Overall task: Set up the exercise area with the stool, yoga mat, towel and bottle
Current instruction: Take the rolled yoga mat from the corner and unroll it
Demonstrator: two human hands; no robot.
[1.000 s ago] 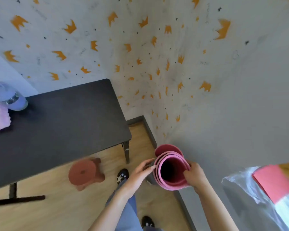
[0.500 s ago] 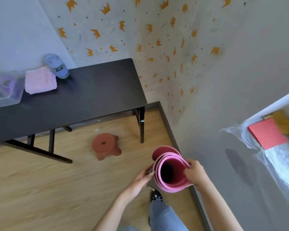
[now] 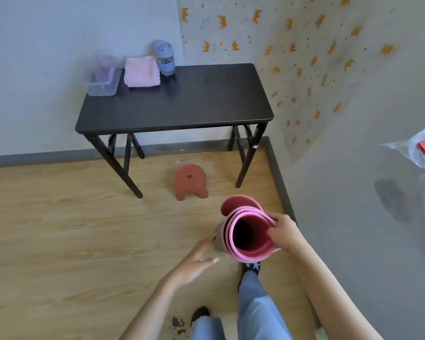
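Note:
A rolled pink yoga mat (image 3: 249, 251) stands upright in front of me, its open end facing the camera. My right hand (image 3: 284, 233) grips its right rim. My left hand (image 3: 198, 262) rests flat against its left side, fingers spread. A small red-brown stool (image 3: 190, 181) stands on the wooden floor under the front edge of the black table (image 3: 194, 101). A folded pink towel (image 3: 142, 71) and a lilac bottle (image 3: 165, 58) sit at the table's back left.
A clear plastic box (image 3: 102, 78) sits left of the towel. Walls meet in a corner behind and right of the table; a plastic-wrapped surface (image 3: 420, 148) with a red item juts in at the right. Open wooden floor (image 3: 59, 229) spreads to the left.
The view has swung left and pulled back from the wall, so the whole table now shows. Both hands stay on the mat; the left palm has slid lower on its side.

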